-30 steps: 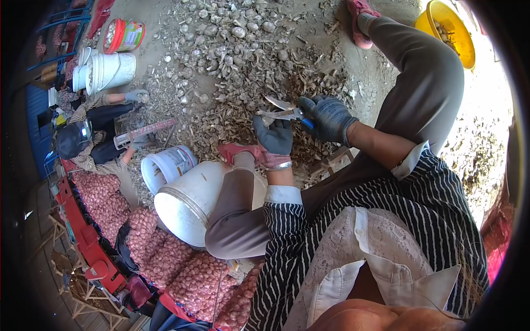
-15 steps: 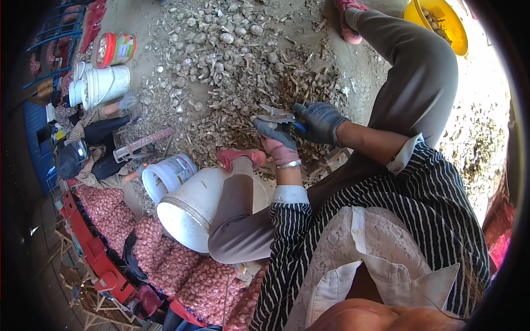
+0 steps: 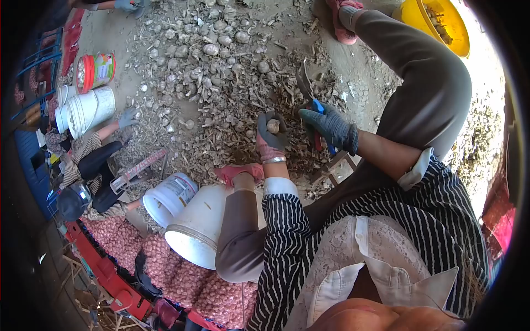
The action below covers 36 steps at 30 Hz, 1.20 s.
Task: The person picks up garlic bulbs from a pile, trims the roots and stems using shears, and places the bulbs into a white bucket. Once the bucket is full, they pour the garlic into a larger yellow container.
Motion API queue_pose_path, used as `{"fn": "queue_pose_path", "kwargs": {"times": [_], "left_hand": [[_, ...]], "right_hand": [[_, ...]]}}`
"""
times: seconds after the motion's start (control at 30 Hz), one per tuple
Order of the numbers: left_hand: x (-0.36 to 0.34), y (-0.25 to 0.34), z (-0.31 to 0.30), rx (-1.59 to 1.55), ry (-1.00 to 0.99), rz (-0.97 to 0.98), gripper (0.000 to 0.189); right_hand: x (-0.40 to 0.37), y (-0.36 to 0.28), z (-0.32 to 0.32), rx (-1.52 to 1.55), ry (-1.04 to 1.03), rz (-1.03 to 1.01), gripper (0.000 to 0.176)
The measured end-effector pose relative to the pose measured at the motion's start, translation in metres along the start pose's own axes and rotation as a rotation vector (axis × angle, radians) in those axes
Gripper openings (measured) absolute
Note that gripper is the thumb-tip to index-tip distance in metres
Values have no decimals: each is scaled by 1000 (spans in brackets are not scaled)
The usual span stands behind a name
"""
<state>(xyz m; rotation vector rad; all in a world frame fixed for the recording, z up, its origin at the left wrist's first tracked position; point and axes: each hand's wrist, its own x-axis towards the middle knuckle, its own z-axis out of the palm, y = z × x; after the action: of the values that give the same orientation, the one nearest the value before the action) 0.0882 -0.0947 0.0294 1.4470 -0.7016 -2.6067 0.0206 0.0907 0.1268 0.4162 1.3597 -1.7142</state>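
Note:
My left hand (image 3: pixel 270 134), in a grey and pink glove, holds a trimmed garlic bulb (image 3: pixel 273 126) in its curled fingers. Gripped in my gloved right hand (image 3: pixel 330 127) are cutters with blue and red handles; the metal blades of the cutters (image 3: pixel 303 80) point away from me, apart from the bulb. Both hands are above a heap of dry garlic stalks and peelings (image 3: pixel 237 105), with whole bulbs (image 3: pixel 211 49) lying farther out.
White buckets (image 3: pixel 193 237) lie tilted beside my left leg. Red mesh sacks of garlic (image 3: pixel 182 281) line the lower left. A co-worker (image 3: pixel 83 182) sits at the left near more buckets (image 3: pixel 91 113). A yellow basin (image 3: pixel 422 25) stands at upper right.
The cutters have swung away from my left hand, and my right hand has moved slightly right and down. The bulb now shows in my left hand. A gloved hand has appeared at the top left.

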Motion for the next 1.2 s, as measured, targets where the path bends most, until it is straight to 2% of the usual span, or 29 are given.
{"fn": "queue_pose_path", "kwargs": {"times": [0.03, 0.1, 0.13, 0.17, 0.2, 0.23, 0.3, 0.33, 0.37, 0.43, 0.5, 0.57, 0.6, 0.63, 0.7, 0.77, 0.8, 0.83, 0.93, 1.03, 1.1, 1.13, 1.2], "left_hand": [[13, 4, 17, 0, 0, -13, 24], [51, 10, 35, 652, 103, 313, 32], [72, 13, 42, 654, 102, 302, 32], [98, 14, 42, 809, 68, 407, 36], [111, 18, 51, 964, 29, 512, 41], [121, 18, 60, 967, 25, 503, 41], [119, 27, 107, 2013, 206, 675, 50], [126, 29, 116, 2084, 129, 456, 58], [131, 28, 120, 2081, 121, 451, 58], [138, 26, 130, 2125, 231, 335, 59], [157, 26, 114, 2114, 208, 392, 58], [175, 28, 88, 1978, 178, 456, 51], [173, 33, 79, 1676, 47, 516, 41], [171, 35, 71, 1679, 52, 530, 41], [139, 37, 59, 549, -104, 183, 27], [110, 46, 35, -52, -542, -22, 22], [79, 48, 40, -196, -590, -54, 28], [55, 49, 45, -409, -759, -167, 31], [-12, 49, 53, -442, -769, -63, 35], [-44, 44, 44, -377, -754, -12, 35], [-61, 38, 37, -196, -474, 124, 36], [-67, 32, 36, -204, -272, 161, 35], [-86, 33, 24, -175, -339, 138, 35]], "right_hand": [[-2, 2, 2, 6, -6, -39, 32], [-2, 6, 5, -27, 19, -53, 32], [-5, 3, 6, -104, 15, 10, 32], [-4, -2, 6, -180, 9, 71, 31], [0, -7, 5, -142, -11, 75, 32], [1, -10, 5, -138, -2, 80, 32], [-4, -13, 6, -151, -7, 150, 32], [-3, -16, 7, -140, -18, 169, 32], [-3, -16, 8, -142, -11, 172, 32], [-1, -13, 10, -194, 28, 43, 34], [5, 4, 5, -220, 26, -21, 35], [2, -5, 7, -323, 20, 47, 35], [0, -13, 7, -340, 2, 98, 37], [-1, -19, 8, -338, -5, 86, 37], [-4, -26, 10, -365, -4, 91, 41], [-2, -16, 7, -426, -8, -5, 45], [-6, -22, 8, -547, -10, -36, 46], [-8, -25, 10, -669, -13, -73, 46], [-17, -32, 15, -807, -95, -161, 44], [-26, -26, 16, -923, -157, -213, 42], [-29, -14, 17, -1035, -112, -371, 38], [-28, -10, 17, -1040, -123, -386, 38], [-32, -7, 18, -1121, -152, -499, 38]]}}
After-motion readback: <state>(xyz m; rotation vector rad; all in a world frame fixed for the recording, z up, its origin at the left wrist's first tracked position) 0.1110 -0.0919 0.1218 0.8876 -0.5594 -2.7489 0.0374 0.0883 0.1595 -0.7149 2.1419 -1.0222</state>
